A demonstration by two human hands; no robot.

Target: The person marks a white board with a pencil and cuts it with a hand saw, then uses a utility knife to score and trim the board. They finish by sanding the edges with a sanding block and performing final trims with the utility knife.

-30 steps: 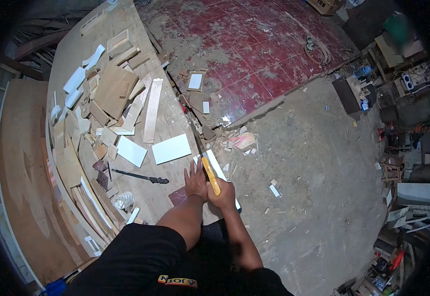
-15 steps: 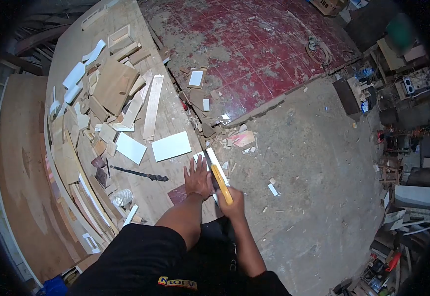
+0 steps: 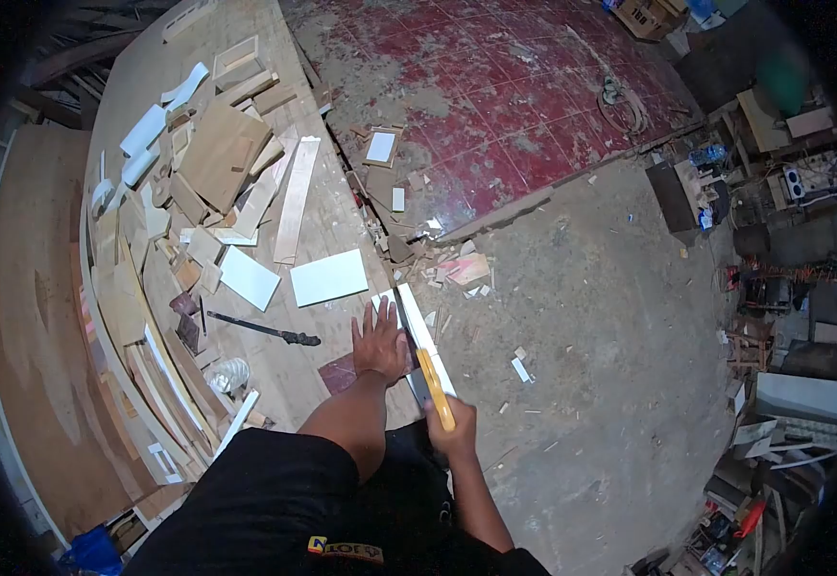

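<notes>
My left hand [image 3: 380, 347] lies flat with fingers spread on a white piece [image 3: 380, 309] at the table's right edge. In my right hand [image 3: 452, 428] is the yellow handle of a saw [image 3: 437, 389]; its dark blade runs beside my left hand. A long white strip [image 3: 418, 319] extends along the blade's right side, past the table edge. A dark red sheet [image 3: 338, 374] lies partly beneath my left wrist. Two white rectangular panels [image 3: 329, 278] [image 3: 250, 278] rest beyond my left hand.
The wooden table [image 3: 275, 360] holds a black rod-like tool [image 3: 263, 328], a clear plastic roll [image 3: 227, 375] and a heap of wood offcuts [image 3: 219, 158]. Scraps lie on the concrete floor [image 3: 591, 384]. Red tiles [image 3: 495, 115] are beyond, with cluttered shelves at right.
My right hand has drawn the saw back toward my body, slightly down in view. My left hand stays on the white piece. The whole view has shifted slightly.
</notes>
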